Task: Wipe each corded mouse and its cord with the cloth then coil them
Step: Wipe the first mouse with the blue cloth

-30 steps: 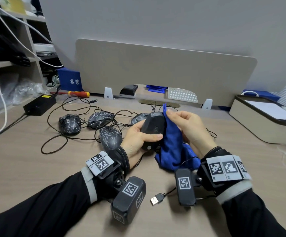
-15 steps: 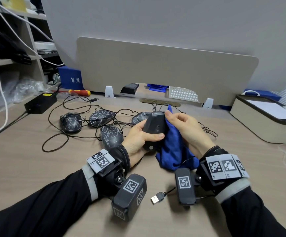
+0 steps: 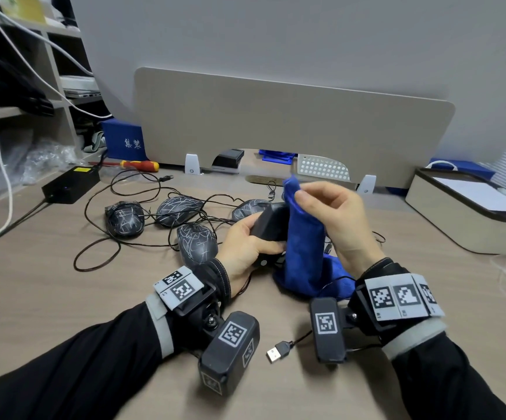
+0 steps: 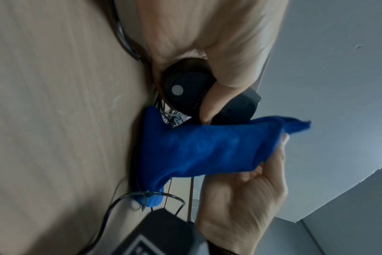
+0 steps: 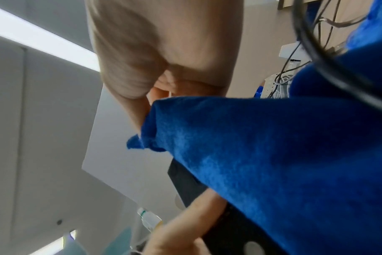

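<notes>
Your right hand [image 3: 333, 219] has lifted, pinching the blue cloth [image 3: 303, 247] by its top corner so it hangs off the black mouse [image 3: 268, 224] your left hand [image 3: 245, 247] grips above the desk [image 3: 49, 298]; wiping looks paused for regripping.

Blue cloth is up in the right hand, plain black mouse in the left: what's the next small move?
Probably bring the blue cloth back against the black mouse and wipe: the right hand pinches its top corner, the left hand grips the mouse off the desk.
</notes>
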`<control>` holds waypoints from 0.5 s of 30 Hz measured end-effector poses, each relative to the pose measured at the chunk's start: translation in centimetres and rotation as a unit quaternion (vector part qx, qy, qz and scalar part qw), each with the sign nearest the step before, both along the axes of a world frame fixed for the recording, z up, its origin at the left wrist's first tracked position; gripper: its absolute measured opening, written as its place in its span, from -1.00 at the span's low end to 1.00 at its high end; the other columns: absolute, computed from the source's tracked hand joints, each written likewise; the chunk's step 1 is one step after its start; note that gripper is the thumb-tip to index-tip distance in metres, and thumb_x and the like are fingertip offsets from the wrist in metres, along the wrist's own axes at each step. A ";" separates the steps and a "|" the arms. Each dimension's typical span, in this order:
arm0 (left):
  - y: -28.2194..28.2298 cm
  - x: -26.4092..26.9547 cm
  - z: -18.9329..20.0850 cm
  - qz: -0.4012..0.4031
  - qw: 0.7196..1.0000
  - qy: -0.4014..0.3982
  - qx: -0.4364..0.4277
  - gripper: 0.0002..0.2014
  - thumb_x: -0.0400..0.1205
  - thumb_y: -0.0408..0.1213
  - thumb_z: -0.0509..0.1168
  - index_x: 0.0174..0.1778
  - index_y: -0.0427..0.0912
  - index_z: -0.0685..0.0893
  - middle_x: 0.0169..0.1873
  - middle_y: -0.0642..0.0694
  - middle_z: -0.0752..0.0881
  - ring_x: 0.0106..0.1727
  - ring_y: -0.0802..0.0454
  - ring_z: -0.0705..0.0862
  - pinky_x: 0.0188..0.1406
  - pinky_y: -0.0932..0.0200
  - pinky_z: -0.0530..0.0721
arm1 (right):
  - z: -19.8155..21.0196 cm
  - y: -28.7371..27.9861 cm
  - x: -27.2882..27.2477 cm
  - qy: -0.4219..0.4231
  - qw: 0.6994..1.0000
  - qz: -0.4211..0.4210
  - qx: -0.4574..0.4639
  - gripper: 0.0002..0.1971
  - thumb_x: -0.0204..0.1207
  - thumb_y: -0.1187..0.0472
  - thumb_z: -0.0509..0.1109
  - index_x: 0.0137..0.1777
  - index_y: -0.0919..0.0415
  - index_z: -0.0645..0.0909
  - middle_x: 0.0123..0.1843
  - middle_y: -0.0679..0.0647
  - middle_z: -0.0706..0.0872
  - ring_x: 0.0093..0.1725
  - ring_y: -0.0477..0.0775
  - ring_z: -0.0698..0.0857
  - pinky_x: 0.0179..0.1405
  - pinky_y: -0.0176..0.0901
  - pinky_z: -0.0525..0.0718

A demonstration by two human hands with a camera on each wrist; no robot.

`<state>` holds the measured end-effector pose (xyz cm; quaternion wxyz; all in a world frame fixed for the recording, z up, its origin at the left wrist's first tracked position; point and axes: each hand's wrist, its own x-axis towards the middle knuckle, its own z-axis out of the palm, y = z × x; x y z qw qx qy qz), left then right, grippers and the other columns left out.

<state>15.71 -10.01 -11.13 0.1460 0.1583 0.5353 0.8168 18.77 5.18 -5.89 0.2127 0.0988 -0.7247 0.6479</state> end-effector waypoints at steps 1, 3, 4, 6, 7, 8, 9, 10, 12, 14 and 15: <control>0.0 0.0 0.0 0.002 1.000 0.008 -0.007 -0.49 0.40 -0.75 0.42 0.24 -0.29 0.72 -0.04 -0.23 0.81 -0.05 -0.12 0.77 -0.13 0.09 0.75 | 0.0 -0.3 0.0 0.004 0.999 -0.009 0.032 -0.86 0.54 0.40 0.51 -0.15 0.14 0.78 -0.25 -0.10 0.81 -0.21 -0.19 0.72 -0.11 -0.37 0.65; 0.0 0.0 -0.1 0.004 1.000 0.018 -0.017 -0.49 0.40 -0.75 0.42 0.22 -0.25 0.73 -0.03 -0.21 0.82 -0.04 -0.11 0.77 -0.08 0.06 0.75 | -0.2 -0.4 -0.2 0.010 0.996 -0.047 0.070 -0.84 0.51 0.42 0.52 -0.18 0.15 0.78 -0.26 -0.08 0.80 -0.26 -0.24 0.70 -0.15 -0.42 0.62; 0.0 0.1 -0.1 0.007 1.000 0.020 -0.021 -0.48 0.40 -0.76 0.41 0.22 -0.24 0.73 -0.02 -0.20 0.82 -0.03 -0.10 0.77 -0.06 0.05 0.75 | -0.2 -0.3 -0.3 0.015 0.995 -0.068 0.072 -0.87 0.51 0.41 0.53 -0.17 0.16 0.78 -0.24 -0.04 0.80 -0.26 -0.25 0.70 -0.16 -0.43 0.61; 0.1 0.0 -0.2 0.018 0.999 0.024 -0.029 -0.47 0.39 -0.77 0.41 0.22 -0.22 0.74 -0.01 -0.21 0.81 -0.01 -0.10 0.76 -0.02 0.04 0.74 | -0.2 -0.1 -0.3 0.019 0.993 -0.087 0.077 -0.90 0.51 0.38 0.53 -0.17 0.18 0.79 -0.22 0.02 0.80 -0.25 -0.24 0.70 -0.16 -0.43 0.62; 0.2 -0.1 -0.3 0.022 0.999 0.026 -0.032 -0.48 0.38 -0.76 0.43 0.20 -0.24 0.74 -0.02 -0.22 0.80 -0.01 -0.12 0.75 0.01 0.00 0.72 | -0.2 -0.2 -0.3 0.019 0.992 -0.080 0.096 -0.88 0.51 0.38 0.53 -0.19 0.16 0.79 -0.23 0.02 0.81 -0.25 -0.23 0.70 -0.15 -0.42 0.63; 0.2 -0.1 -0.4 0.022 0.999 0.028 -0.033 -0.51 0.36 -0.73 0.46 0.17 -0.26 0.75 -0.03 -0.24 0.79 -0.01 -0.14 0.73 0.04 -0.06 0.70 | -0.1 -0.3 -0.2 0.018 0.990 -0.066 0.125 -0.85 0.50 0.38 0.53 -0.20 0.11 0.80 -0.25 0.00 0.81 -0.24 -0.21 0.70 -0.15 -0.40 0.64; 0.2 -0.1 -0.4 0.022 0.999 0.029 -0.032 -0.53 0.34 -0.70 0.47 0.14 -0.27 0.75 -0.05 -0.25 0.78 -0.02 -0.16 0.72 0.05 -0.11 0.67 | -0.1 -0.6 -0.1 0.016 0.987 -0.053 0.153 -0.82 0.50 0.37 0.53 -0.22 0.07 0.80 -0.27 -0.03 0.81 -0.24 -0.20 0.70 -0.15 -0.40 0.64; 0.2 -0.1 -0.4 0.022 0.999 0.028 -0.034 -0.55 0.33 -0.68 0.47 0.13 -0.28 0.75 -0.06 -0.26 0.77 -0.03 -0.17 0.71 0.05 -0.14 0.66 | 0.0 -0.8 -0.1 0.016 0.984 -0.049 0.170 -0.80 0.50 0.37 0.53 -0.23 0.03 0.80 -0.28 -0.05 0.82 -0.24 -0.21 0.70 -0.14 -0.40 0.64; 0.1 -0.1 -0.3 0.023 0.999 0.028 -0.041 -0.54 0.37 -0.72 0.45 0.15 -0.27 0.75 -0.08 -0.23 0.78 -0.05 -0.14 0.72 0.05 -0.11 0.67 | 0.1 -0.6 -0.2 0.014 0.986 -0.070 0.149 -0.82 0.50 0.39 0.52 -0.23 0.10 0.80 -0.29 -0.02 0.82 -0.26 -0.22 0.69 -0.15 -0.40 0.63; 0.2 -0.1 -0.3 0.025 0.998 0.031 -0.048 -0.52 0.40 -0.76 0.42 0.16 -0.24 0.75 -0.11 -0.17 0.80 -0.07 -0.09 0.73 0.02 -0.02 0.70 | 0.3 -0.4 -0.2 0.010 0.988 -0.090 0.126 -0.87 0.50 0.41 0.50 -0.22 0.21 0.81 -0.25 0.14 0.83 -0.27 -0.18 0.66 -0.17 -0.37 0.64; 0.2 -0.1 -0.3 0.027 0.998 0.031 -0.051 -0.52 0.40 -0.76 0.41 0.15 -0.23 0.75 -0.15 -0.14 0.79 -0.10 -0.08 0.73 -0.01 0.00 0.70 | 0.3 -0.5 -0.2 0.009 0.986 -0.090 0.137 -0.87 0.50 0.41 0.50 -0.22 0.21 0.80 -0.24 0.17 0.83 -0.29 -0.18 0.65 -0.19 -0.38 0.64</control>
